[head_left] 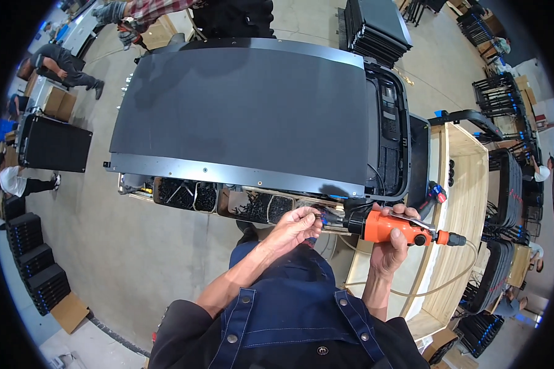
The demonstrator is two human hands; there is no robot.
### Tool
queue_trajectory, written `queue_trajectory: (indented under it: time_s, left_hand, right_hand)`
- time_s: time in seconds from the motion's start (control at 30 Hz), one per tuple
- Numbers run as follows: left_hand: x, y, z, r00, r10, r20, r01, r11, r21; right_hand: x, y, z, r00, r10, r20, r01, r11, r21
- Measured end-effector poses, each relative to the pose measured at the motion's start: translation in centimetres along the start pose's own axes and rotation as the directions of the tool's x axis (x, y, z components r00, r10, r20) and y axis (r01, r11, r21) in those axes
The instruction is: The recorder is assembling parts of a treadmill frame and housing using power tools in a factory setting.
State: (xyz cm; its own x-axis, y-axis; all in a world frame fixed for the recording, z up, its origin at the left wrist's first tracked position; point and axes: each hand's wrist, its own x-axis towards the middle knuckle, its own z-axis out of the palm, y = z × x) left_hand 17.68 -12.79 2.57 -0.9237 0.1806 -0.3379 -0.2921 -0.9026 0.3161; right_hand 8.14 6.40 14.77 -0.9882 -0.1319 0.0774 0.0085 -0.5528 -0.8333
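My right hand (388, 249) is wrapped round an orange and black air screwdriver (381, 226), which lies level with its nose to the left. A pale air hose (455, 280) curves away from its rear end. At the tool's nose my left hand (294, 230) is closed in a pinch by a small blue and dark piece; what the fingertips hold is too small to make out. Just beyond both hands lies a large dark panel (240, 111) with screw holes along its metallic edges. Its right end rests by a black ribbed frame (391, 123).
Below the panel's near edge stand bins of black screws (184, 194). A wooden crate (465, 160) stands at right, with another red and black power tool (436, 192) at its edge. A gloved co-worker's hand (129, 35) holds a tool at the far left corner. Stacked black panels (375, 31) stand behind.
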Motion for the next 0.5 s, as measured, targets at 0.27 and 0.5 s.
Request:
queue_trajectory:
  time_s: [0.27, 0.5]
  left_hand:
    - [-2.2, 0.4, -0.3, 0.996, 0.056, -0.073, -0.055, 0.998, 0.018]
    - [-3.0, 4.6, -2.5, 0.953, 0.294, -0.071, -0.204, 0.799, 0.565]
  right_hand:
    - [-0.7, 1.3, 0.9, 0.994, 0.067, -0.088, -0.066, 0.998, 0.011]
    - [-2.2, 4.8, 4.6, 0.981, 0.054, -0.185, -0.057, 0.998, -0.013]
